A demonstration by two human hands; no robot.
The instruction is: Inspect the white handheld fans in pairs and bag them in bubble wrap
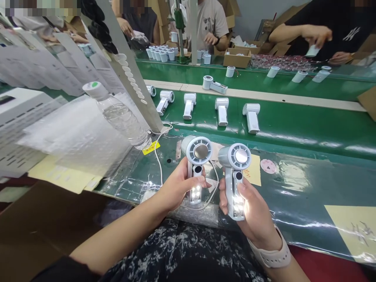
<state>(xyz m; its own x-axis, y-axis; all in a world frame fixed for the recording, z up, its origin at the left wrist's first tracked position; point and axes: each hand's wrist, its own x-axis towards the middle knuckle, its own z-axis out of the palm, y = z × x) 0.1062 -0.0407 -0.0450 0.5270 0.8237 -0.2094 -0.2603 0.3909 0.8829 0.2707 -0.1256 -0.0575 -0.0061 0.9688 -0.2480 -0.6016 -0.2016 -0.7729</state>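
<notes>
My left hand (182, 182) is closed round the handle of a light blue handheld fan (192, 150), thumb across the front below a dark round button. Its round head, with a silvery disc in the middle, faces me, and the handle's front is brightly lit. Beside it, my right hand (254, 203) grips a second handheld fan (233, 156) of the same kind, thumb on the handle under the button. This handle glows too. Both fans are held upright above the bench edge, close together but apart. A white cable (216, 184) curves behind them.
Several more fans, one a fan (222, 111), stand or lie along the green conveyor (282, 133). A water bottle (123, 121) stands left, by a slanted metal post (135, 82). Yellow paper (352, 231) lies at right. Co-workers sit across the line, one holding a white cup-shaped part (312, 51).
</notes>
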